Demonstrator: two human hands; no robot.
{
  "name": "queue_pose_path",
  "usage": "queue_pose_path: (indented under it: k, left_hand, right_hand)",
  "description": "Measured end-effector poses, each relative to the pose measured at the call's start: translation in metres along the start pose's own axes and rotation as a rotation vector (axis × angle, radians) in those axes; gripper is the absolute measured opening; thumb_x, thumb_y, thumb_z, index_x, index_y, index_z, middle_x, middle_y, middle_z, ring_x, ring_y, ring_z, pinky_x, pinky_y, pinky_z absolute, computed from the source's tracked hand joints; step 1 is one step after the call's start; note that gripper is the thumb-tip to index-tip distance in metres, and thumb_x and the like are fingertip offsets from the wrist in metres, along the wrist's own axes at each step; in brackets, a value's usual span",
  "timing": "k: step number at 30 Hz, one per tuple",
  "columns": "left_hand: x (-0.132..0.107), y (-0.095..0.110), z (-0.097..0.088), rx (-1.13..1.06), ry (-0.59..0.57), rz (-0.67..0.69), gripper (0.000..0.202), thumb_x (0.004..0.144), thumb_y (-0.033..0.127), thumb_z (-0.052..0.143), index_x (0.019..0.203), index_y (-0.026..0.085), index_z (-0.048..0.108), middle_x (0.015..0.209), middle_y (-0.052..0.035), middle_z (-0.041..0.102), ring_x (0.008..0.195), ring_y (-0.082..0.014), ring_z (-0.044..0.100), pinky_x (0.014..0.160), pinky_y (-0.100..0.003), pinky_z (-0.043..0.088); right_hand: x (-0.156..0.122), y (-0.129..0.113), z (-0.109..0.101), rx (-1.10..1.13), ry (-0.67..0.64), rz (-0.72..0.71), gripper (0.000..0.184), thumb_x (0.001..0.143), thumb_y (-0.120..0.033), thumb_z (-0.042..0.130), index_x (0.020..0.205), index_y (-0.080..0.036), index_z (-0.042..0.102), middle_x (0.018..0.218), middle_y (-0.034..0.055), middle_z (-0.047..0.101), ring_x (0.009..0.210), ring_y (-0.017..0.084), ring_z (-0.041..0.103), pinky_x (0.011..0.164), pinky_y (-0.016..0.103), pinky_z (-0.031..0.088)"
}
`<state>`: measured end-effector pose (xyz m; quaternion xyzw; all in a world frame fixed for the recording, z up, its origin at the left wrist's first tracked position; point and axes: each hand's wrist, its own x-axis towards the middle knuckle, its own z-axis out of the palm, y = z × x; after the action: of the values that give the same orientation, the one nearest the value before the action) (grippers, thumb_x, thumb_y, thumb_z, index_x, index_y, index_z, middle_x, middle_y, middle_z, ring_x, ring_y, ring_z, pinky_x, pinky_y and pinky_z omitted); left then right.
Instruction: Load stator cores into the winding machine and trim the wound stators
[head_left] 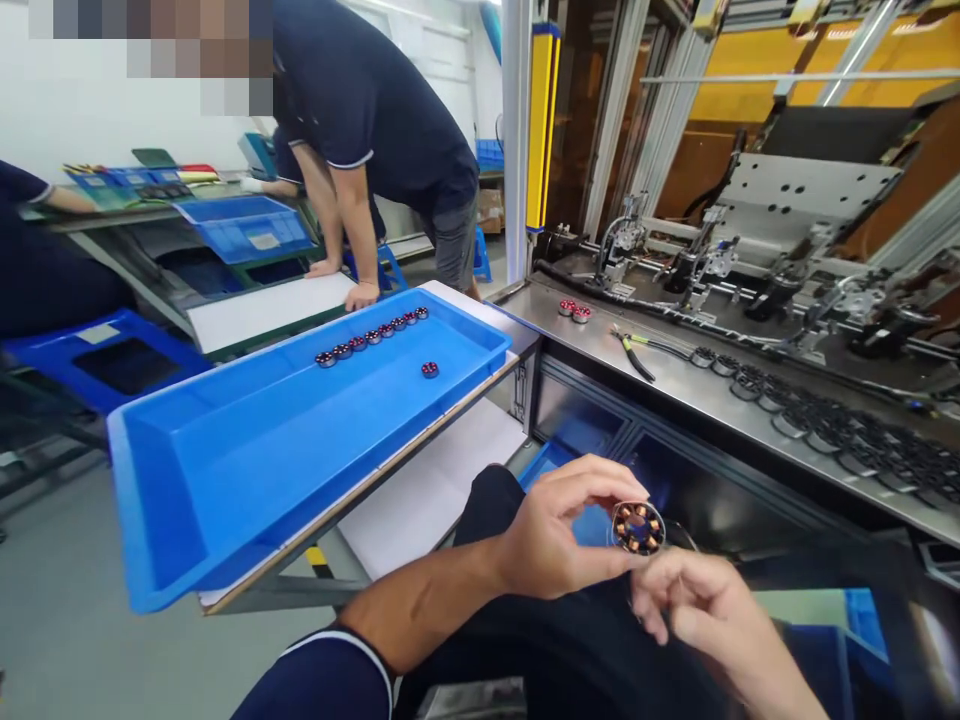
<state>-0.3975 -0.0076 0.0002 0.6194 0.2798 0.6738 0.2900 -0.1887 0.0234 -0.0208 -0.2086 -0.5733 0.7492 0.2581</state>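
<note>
My left hand [559, 530] pinches a small round motor stator [638, 528] between thumb and fingers, above my lap. Copper windings ring its dark centre, and its face is turned up toward me. Just below and to the right of it, my right hand [701, 600] has its fingers curled in close to the stator's lower edge. A thin loop of wire seems to run near these fingers, but what they pinch is too small and blurred to name.
A long blue tray [247, 490] at left holds a row of small round motor parts [373, 337] and one apart. On the metal bench lie cutting pliers [634, 352], two red-topped parts [574, 311] and many black rings [832, 425]. A co-worker [382, 110] leans on a table behind.
</note>
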Motion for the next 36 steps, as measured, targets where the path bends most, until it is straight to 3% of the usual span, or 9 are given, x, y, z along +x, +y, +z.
queue_pose_path:
  k: [2, 5, 10, 15, 20, 24, 29, 33, 36]
  left_hand:
    - [0.001, 0.002, 0.0, 0.102, -0.021, 0.032, 0.035, 0.076, 0.025, 0.085, 0.107, 0.015, 0.073, 0.105, -0.0122, 0.074, 0.095, -0.0201, 0.072, 0.083, -0.03, 0.062]
    - [0.002, 0.002, 0.0, 0.173, -0.031, 0.07, 0.034, 0.078, 0.027, 0.084, 0.107, 0.016, 0.072, 0.104, -0.0116, 0.075, 0.093, -0.0201, 0.073, 0.082, -0.03, 0.062]
    - [0.002, -0.004, -0.002, 0.142, -0.019, -0.003, 0.037, 0.075, 0.028, 0.087, 0.106, 0.015, 0.073, 0.104, -0.0116, 0.074, 0.093, -0.0196, 0.073, 0.082, -0.03, 0.062]
    - [-0.003, -0.011, -0.001, -0.143, -0.031, -0.203, 0.044, 0.069, 0.025, 0.09, 0.109, 0.016, 0.074, 0.108, -0.0104, 0.069, 0.096, -0.0187, 0.07, 0.087, -0.031, 0.062]
    - [-0.01, -0.01, 0.0, -0.361, -0.126, -0.336, 0.045, 0.082, 0.015, 0.078, 0.126, 0.023, 0.07, 0.122, -0.0095, 0.057, 0.103, -0.0143, 0.067, 0.095, -0.03, 0.058]
    - [-0.016, -0.01, 0.003, -0.371, -0.206, -0.388, 0.052, 0.083, 0.014, 0.077, 0.133, 0.028, 0.067, 0.123, -0.0087, 0.054, 0.099, -0.0118, 0.064, 0.094, -0.029, 0.056]
    - [-0.021, -0.016, 0.01, -0.445, -0.109, -0.484, 0.064, 0.057, 0.015, 0.097, 0.116, 0.022, 0.075, 0.111, -0.006, 0.061, 0.093, -0.0134, 0.066, 0.086, -0.028, 0.058]
    - [-0.022, -0.017, 0.011, -0.643, -0.059, -0.609, 0.065, 0.064, 0.015, 0.094, 0.123, 0.022, 0.066, 0.108, -0.0067, 0.07, 0.085, -0.0117, 0.071, 0.078, -0.025, 0.059]
    - [-0.02, -0.015, 0.012, -0.7, -0.058, -0.662, 0.054, 0.068, 0.02, 0.092, 0.116, 0.018, 0.069, 0.111, -0.0108, 0.074, 0.082, -0.0134, 0.074, 0.076, -0.025, 0.06]
  right_hand:
    - [0.0, 0.011, 0.012, 0.078, 0.121, 0.04, 0.03, 0.075, -0.045, 0.086, 0.086, -0.019, 0.076, 0.076, 0.0064, 0.071, 0.057, 0.013, 0.059, 0.052, 0.022, 0.048]
    - [-0.002, 0.019, 0.027, 0.165, 0.198, 0.074, 0.03, 0.072, -0.044, 0.088, 0.077, -0.018, 0.075, 0.057, 0.0023, 0.062, 0.045, 0.01, 0.05, 0.044, 0.02, 0.042]
    - [-0.011, 0.011, 0.034, 0.128, 0.133, 0.177, 0.025, 0.075, -0.042, 0.087, 0.082, -0.02, 0.077, 0.055, -0.0006, 0.058, 0.044, 0.006, 0.045, 0.044, 0.016, 0.037]
    - [-0.011, -0.002, 0.023, -0.045, -0.007, 0.044, 0.018, 0.077, -0.04, 0.086, 0.076, -0.023, 0.079, 0.052, -0.0001, 0.059, 0.046, 0.007, 0.05, 0.048, 0.016, 0.04]
    - [-0.006, -0.017, 0.001, -0.228, 0.222, -0.011, 0.033, 0.087, -0.053, 0.073, 0.094, -0.022, 0.079, 0.069, 0.0064, 0.07, 0.059, 0.016, 0.063, 0.057, 0.025, 0.054]
    - [-0.004, -0.027, 0.011, -0.27, 0.334, 0.089, 0.047, 0.088, -0.06, 0.069, 0.067, -0.017, 0.069, 0.057, 0.0039, 0.06, 0.057, 0.015, 0.056, 0.058, 0.025, 0.049]
    - [-0.008, -0.024, 0.027, -0.202, 0.41, 0.213, 0.056, 0.073, -0.069, 0.079, 0.056, -0.019, 0.059, 0.049, 0.0009, 0.054, 0.051, 0.012, 0.048, 0.055, 0.026, 0.041]
    - [-0.014, -0.009, 0.023, -0.197, 0.331, 0.186, 0.057, 0.073, -0.067, 0.079, 0.052, -0.02, 0.057, 0.047, 0.0019, 0.054, 0.049, 0.012, 0.047, 0.054, 0.025, 0.04]
    - [-0.015, 0.002, 0.022, -0.214, 0.311, 0.166, 0.054, 0.076, -0.064, 0.078, 0.051, -0.02, 0.058, 0.047, 0.0023, 0.055, 0.049, 0.013, 0.049, 0.053, 0.025, 0.042]
